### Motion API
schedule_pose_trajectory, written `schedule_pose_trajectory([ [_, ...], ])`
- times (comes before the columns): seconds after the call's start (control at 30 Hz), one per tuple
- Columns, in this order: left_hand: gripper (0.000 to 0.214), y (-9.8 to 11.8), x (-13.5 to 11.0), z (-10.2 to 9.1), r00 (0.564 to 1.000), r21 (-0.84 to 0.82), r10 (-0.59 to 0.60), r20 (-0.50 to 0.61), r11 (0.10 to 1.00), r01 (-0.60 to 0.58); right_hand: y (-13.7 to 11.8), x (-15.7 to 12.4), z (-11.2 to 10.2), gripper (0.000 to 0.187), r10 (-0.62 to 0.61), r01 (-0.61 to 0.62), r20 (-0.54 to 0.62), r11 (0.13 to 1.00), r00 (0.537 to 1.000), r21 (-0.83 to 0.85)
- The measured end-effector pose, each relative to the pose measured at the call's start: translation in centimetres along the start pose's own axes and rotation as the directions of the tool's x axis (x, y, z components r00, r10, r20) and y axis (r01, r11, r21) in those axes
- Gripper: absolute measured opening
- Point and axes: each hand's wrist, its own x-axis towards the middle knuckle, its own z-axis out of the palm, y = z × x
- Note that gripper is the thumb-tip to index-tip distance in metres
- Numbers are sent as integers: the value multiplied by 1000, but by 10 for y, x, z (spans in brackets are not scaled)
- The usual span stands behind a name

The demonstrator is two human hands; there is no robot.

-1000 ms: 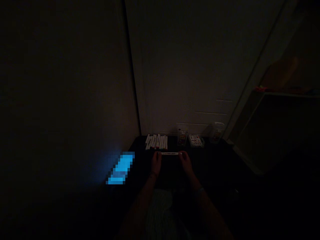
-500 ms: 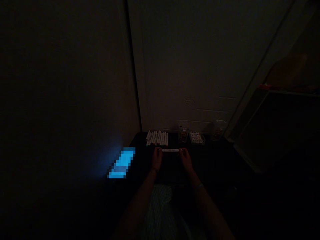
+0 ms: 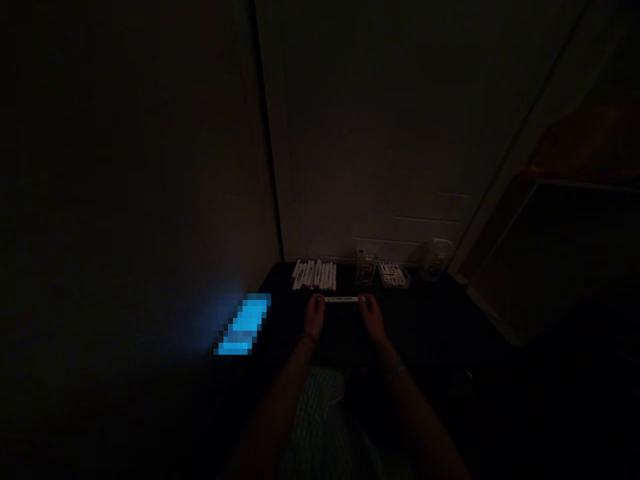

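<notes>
Head view: left hand (image 3: 313, 319) and right hand (image 3: 372, 320) support one white marker (image 3: 343, 300) horizontally, the grip of each clamped on one end. Marker position: over the bench (image 3: 425, 320), between the left and right edges; contact with the surface cannot be determined. Loose markers (image 3: 318, 272) lie near the back left corner. Along the back edge: clear container (image 3: 367, 269), flat case (image 3: 391, 274), second container (image 3: 438, 263).

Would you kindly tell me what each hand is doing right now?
Left hand: closed, holding one end of a white marker.
Right hand: closed, holding its other end.
</notes>
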Motion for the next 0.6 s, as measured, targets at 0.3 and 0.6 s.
schedule_pose_trajectory([
  [0.3, 30, -2, 1, 1, 1000, 2, 17, 2, 1000, -17, 3, 2, 0, 33, -28, 28, 5, 999, 1000, -17],
  [0.6, 30, 3, 0, 1, 999, 51, 49, 0, 997, -49, 5, 3, 0, 30, -60, 60, 0, 998, 998, -37],
])
